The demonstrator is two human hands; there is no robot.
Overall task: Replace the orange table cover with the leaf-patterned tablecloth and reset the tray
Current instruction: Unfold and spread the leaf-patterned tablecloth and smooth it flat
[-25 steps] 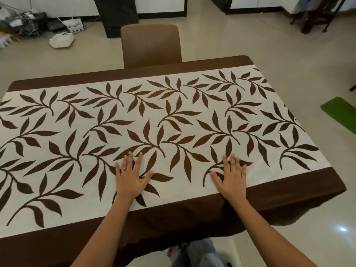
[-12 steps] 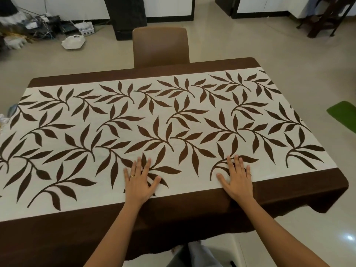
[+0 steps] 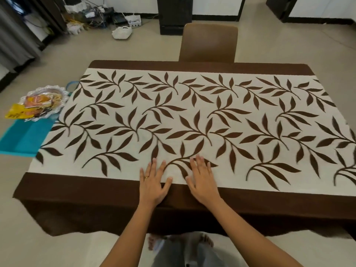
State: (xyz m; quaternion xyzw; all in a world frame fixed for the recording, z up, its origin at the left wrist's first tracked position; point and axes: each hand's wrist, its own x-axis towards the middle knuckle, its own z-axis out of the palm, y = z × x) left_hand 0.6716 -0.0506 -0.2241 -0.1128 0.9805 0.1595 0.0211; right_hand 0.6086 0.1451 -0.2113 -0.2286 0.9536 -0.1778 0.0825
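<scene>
The leaf-patterned tablecloth (image 3: pixel 192 116), cream with brown leaves and a dark brown border, lies spread flat over the whole table. My left hand (image 3: pixel 153 183) and my right hand (image 3: pixel 202 180) press flat on it near the front edge, fingers straight and spread, close together. A silvery tray (image 3: pixel 41 102) with orange and yellow snack packets sits off the table's left end on a turquoise surface (image 3: pixel 23 138). No orange cover is in view.
A brown chair (image 3: pixel 209 43) stands at the table's far side. Cables, a router and a white bag (image 3: pixel 121 32) lie on the floor at the back left. A dark pillar (image 3: pixel 174 14) stands behind the chair. My feet show below the front edge.
The view has swung left, bringing the tray and turquoise surface into sight. Both hands have slid back toward the front border and closer together.
</scene>
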